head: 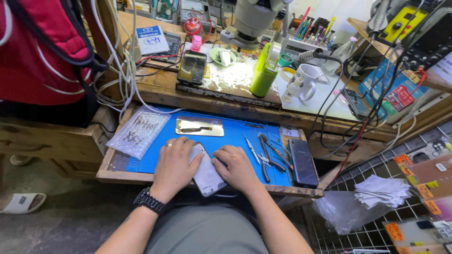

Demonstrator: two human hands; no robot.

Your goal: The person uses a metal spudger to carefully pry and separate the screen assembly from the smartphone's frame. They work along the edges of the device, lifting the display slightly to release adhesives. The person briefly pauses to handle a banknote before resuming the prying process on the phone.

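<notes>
Left hand (175, 165) and right hand (238, 168) fingers pressed flat on phone (207, 175), edges hidden

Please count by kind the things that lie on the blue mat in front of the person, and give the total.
Phones: 2, a pale one under both hands and a dark one
Metal plates: 1
Tweezers: 1
Pliers: 1
Bubble-wrap bags: 1
Total: 6
</notes>
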